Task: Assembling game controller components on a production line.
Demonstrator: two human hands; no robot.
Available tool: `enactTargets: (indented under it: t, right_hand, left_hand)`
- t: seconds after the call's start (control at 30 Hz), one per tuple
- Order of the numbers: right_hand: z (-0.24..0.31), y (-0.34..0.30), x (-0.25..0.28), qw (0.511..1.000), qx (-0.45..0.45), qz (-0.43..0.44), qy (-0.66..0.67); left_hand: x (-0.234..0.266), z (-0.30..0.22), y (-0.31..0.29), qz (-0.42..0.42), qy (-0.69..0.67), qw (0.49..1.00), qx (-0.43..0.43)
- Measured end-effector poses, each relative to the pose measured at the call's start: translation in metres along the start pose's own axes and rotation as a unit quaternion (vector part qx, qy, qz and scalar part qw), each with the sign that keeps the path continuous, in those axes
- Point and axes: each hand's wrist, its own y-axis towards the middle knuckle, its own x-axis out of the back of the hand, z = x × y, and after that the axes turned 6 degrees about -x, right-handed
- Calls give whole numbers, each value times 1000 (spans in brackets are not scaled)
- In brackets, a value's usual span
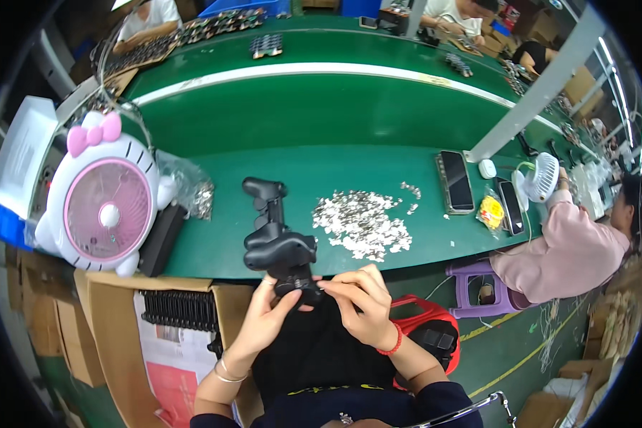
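My left hand (pixel 265 314) grips a black game controller (pixel 292 284) just off the table's near edge, thumb on its side. Close against it, my right hand (pixel 364 303) has thumb and forefinger pinched at the controller's right side. Whatever lies between those fingertips is too small to make out. Two more black controllers, one nearer (pixel 282 246) and one farther (pixel 265 191), are lined up on the green table (pixel 399 167) just beyond. To their right spreads a loose pile of small silvery-white parts (pixel 364 222).
A white-and-pink fan (pixel 107 203) and a bag of small parts (pixel 203 198) stand left. Below, a cardboard box (pixel 110 342) holds several black controllers (pixel 178 310). Phones (pixel 455 182) and a small white fan (pixel 542 178) lie right, near a person in pink (pixel 567 250).
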Motion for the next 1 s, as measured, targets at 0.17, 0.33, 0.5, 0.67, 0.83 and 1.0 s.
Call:
enactTargets:
  t: [0.17, 0.33, 0.5, 0.67, 0.83, 1.0]
  right_hand:
    - [-5, -10, -12, 974, 156, -22, -166]
    - [-6, -16, -14, 956, 201, 1, -213]
    - [-7, -11, -14, 970, 166, 7, -176]
    - [-9, -15, -16, 985, 106, -1, -134]
    - [-12, -23, -21, 982, 117, -23, -145]
    - [-14, -25, -15, 978, 136, -4, -158]
  left_hand:
    - [-8, 16, -12, -45, 24, 998, -36]
    - [-11, 19, -16, -46, 135, 987, -69]
    - [-6, 19, -18, -33, 212, 973, -91]
    - [-5, 16, -16, -18, 237, 965, -110]
    - [-14, 16, -12, -60, 133, 985, -92]
    - [-5, 10, -8, 10, 76, 993, -86]
